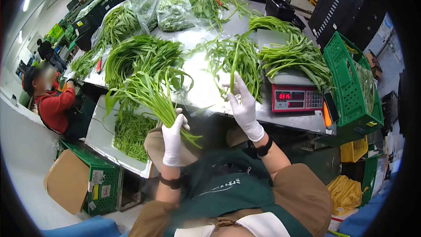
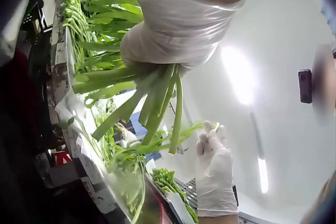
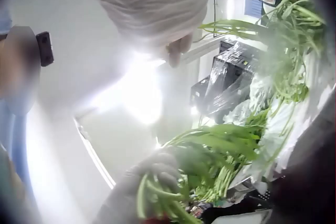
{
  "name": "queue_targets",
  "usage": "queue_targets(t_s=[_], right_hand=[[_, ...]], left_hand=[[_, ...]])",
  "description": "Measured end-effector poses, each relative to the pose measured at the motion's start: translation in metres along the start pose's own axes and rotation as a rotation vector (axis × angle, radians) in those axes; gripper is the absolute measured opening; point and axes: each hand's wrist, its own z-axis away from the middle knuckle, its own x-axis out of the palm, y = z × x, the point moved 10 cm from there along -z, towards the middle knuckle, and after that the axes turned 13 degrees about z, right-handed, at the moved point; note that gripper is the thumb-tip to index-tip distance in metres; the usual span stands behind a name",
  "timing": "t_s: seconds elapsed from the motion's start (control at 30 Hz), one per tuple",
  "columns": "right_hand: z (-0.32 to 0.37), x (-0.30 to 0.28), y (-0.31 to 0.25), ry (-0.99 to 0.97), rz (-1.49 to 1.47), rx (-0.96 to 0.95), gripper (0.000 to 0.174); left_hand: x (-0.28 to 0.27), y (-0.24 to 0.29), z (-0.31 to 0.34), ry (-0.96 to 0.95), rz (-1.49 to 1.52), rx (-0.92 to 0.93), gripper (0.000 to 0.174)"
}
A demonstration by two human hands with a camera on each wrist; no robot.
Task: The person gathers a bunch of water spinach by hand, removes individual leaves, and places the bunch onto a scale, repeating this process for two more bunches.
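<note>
My gloved left hand grips a bunch of water spinach around its stems, the cut ends sticking out below the fist. In the left wrist view those cut stems fan out under the glove. Farther right, my gloved right hand pinches a stalk of water spinach between thumb and fingers, and its leafy top overlaps a loose pile on the metal table. The left wrist view also catches the right hand with the stalk's end at its fingertips.
A red scale reading 0.315 bears more greens. Beside it stands a green crate. Another heap and bagged greens lie on the table. Below left is a white foam box of cut greens. Other people work at left and back.
</note>
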Motion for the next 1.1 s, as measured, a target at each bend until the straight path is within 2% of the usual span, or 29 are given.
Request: queue_targets(t_s=[0.07,0.2,0.3,0.37,0.47,0.5,0.57,0.6,0.63,0.7,0.83,0.9,1.1], right_hand=[[-0.001,-0.005,-0.020,0.018,-0.051,-0.115,0.064],[0.011,-0.003,-0.034,0.053,-0.080,-0.156,0.061],[0.049,0.018,-0.023,-0.020,-0.068,-0.119,0.060],[0.065,0.028,-0.023,-0.076,-0.037,-0.166,0.061],[0.085,0.033,0.020,-0.129,0.107,-0.028,0.062],[0.087,0.029,0.025,-0.148,0.116,0.041,0.057],[0.084,0.023,0.012,-0.096,0.293,-0.131,0.048],[0.079,0.023,-0.004,-0.138,0.321,-0.150,0.037],[0.080,0.028,-0.016,-0.153,0.377,-0.269,0.034],[0.085,0.046,-0.020,-0.270,0.390,-0.285,0.033],[0.078,0.054,-0.016,-0.422,0.162,-0.150,0.032],[0.081,0.061,0.002,-0.544,-0.178,0.112,0.024],[0.100,0.105,0.049,-0.704,-0.447,0.462,0.027]], left_hand=[[0.003,-0.008,-0.004,-0.028,-0.008,-0.004,0.024],[0.021,-0.031,-0.003,-0.055,-0.001,-0.119,0.028],[0.017,-0.054,-0.004,-0.045,0.091,-0.196,0.029],[0.015,-0.063,-0.001,-0.005,0.198,-0.232,0.027],[0.007,-0.064,0.004,0.062,0.194,-0.208,0.027],[0.007,-0.064,0.007,0.067,0.180,-0.197,0.028],[0.010,-0.066,0.016,0.059,0.146,-0.198,0.030],[0.015,-0.071,0.018,0.049,0.158,-0.210,0.030],[0.018,-0.075,0.019,0.037,0.172,-0.219,0.031],[0.022,-0.082,0.019,-0.013,0.213,-0.244,0.033],[0.013,-0.082,0.018,-0.015,0.160,-0.210,0.033],[0.010,-0.076,0.020,-0.032,0.099,-0.216,0.031],[0.015,-0.083,0.025,-0.071,0.101,-0.241,0.039]])
